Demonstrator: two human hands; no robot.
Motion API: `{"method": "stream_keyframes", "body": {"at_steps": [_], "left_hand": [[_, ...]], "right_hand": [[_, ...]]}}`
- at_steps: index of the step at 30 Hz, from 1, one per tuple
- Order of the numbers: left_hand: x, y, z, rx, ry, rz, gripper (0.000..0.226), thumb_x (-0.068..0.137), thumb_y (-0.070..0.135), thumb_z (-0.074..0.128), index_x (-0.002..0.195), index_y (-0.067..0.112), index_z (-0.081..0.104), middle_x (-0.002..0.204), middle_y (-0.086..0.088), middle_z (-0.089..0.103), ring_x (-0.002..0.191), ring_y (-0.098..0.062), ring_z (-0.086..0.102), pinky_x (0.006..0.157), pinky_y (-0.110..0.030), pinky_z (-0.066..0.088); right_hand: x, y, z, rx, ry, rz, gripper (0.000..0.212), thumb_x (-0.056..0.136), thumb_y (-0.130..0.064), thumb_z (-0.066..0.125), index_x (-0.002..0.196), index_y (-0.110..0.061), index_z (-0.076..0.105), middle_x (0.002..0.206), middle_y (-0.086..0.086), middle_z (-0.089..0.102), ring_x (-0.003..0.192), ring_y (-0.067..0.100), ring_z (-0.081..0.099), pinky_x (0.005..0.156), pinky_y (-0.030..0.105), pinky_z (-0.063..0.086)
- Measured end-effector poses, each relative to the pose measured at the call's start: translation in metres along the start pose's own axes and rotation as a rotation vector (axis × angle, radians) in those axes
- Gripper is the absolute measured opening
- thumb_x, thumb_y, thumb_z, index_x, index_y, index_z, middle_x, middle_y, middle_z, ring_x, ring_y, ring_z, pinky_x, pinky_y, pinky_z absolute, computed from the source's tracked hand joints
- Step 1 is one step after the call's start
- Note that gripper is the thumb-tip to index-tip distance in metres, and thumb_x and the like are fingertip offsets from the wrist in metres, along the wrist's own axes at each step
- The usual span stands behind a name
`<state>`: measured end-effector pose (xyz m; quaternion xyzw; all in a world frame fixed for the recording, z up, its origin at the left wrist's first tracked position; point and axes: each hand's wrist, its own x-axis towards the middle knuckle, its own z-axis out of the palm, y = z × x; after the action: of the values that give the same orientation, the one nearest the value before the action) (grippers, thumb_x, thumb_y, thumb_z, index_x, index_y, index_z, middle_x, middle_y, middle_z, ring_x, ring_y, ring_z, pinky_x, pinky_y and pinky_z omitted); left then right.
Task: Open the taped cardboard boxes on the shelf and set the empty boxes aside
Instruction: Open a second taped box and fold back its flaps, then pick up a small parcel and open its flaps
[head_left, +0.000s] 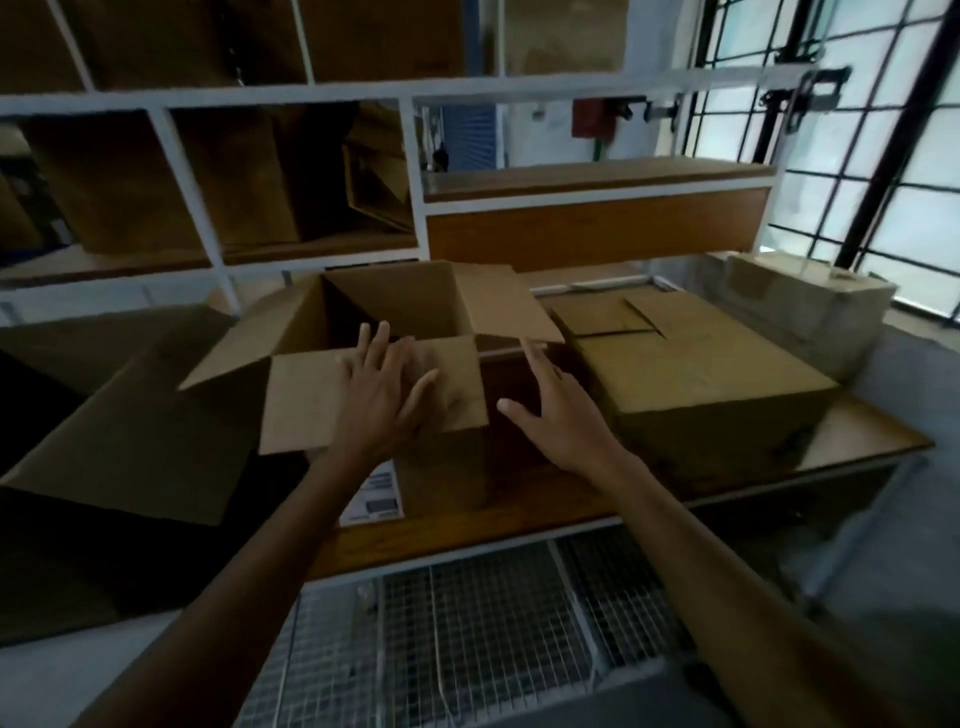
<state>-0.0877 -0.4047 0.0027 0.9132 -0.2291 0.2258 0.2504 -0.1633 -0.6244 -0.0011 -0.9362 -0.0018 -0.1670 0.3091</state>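
1. An open brown cardboard box (395, 322) stands at the middle of the wooden shelf board (519, 514), its four flaps folded outward and its inside dark and, as far as it shows, empty.
2. The left hand (387, 387) lies flat on the near flap (311, 405), fingers spread and straight, gripping nothing.
3. The right hand (553, 410) hovers just beside the box's right near corner, palm down, fingers splayed wide, holding nothing; whether it touches the cardboard cannot be told.
4. A white printed label (376, 499) shows on the box's front wall.
5. A closed brown cardboard box (691, 384) sits just to the right; a pale grey-brown box (810, 306) stands behind it.
6. A large open brown carton (135, 415) lies to the left.
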Motion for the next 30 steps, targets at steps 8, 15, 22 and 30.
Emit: {"method": "stream_keyframes", "body": {"at_steps": [8, 15, 22, 30], "left_hand": [[-0.069, 0.166, 0.076, -0.417, -0.047, 0.035, 0.066, 0.093, 0.063, 0.036, 0.148, 0.026, 0.033, 0.163, 0.003, 0.015, 0.15, -0.009, 0.003, 0.117, -0.035, 0.016], [-0.132, 0.256, 0.162, -0.52, -0.179, -0.066, 0.057, 0.094, 0.053, 0.042, 0.147, 0.031, 0.034, 0.161, 0.008, 0.019, 0.149, -0.008, 0.007, 0.119, -0.044, 0.02], [-0.12, 0.295, 0.202, -0.454, -0.19, -0.144, 0.062, 0.091, 0.056, 0.042, 0.145, 0.028, 0.037, 0.16, 0.001, 0.024, 0.149, -0.014, 0.014, 0.117, -0.041, 0.02], [-0.066, 0.302, 0.245, -0.358, -0.176, -0.161, 0.058, 0.093, 0.051, 0.047, 0.143, 0.022, 0.042, 0.158, -0.003, 0.027, 0.147, -0.016, 0.017, 0.112, -0.031, 0.017]], "right_hand": [[-0.129, 0.11, -0.072, 0.247, 0.151, 0.132, 0.077, 0.092, -0.051, 0.056, 0.154, -0.04, 0.011, 0.161, -0.01, 0.022, 0.144, 0.017, 0.03, 0.11, 0.05, 0.038], [-0.208, 0.217, -0.121, 0.327, 0.181, 0.308, 0.07, 0.093, -0.047, 0.056, 0.152, -0.04, 0.02, 0.158, -0.011, 0.029, 0.138, 0.011, 0.037, 0.109, 0.037, 0.04], [-0.211, 0.28, -0.154, 0.361, 0.143, 0.367, 0.067, 0.093, -0.041, 0.058, 0.152, -0.032, 0.027, 0.157, -0.007, 0.033, 0.139, 0.014, 0.037, 0.111, 0.039, 0.039], [-0.142, 0.335, -0.165, 0.357, 0.131, 0.323, 0.065, 0.094, -0.043, 0.058, 0.152, -0.032, 0.03, 0.156, -0.008, 0.034, 0.136, 0.013, 0.041, 0.107, 0.041, 0.044]]}}
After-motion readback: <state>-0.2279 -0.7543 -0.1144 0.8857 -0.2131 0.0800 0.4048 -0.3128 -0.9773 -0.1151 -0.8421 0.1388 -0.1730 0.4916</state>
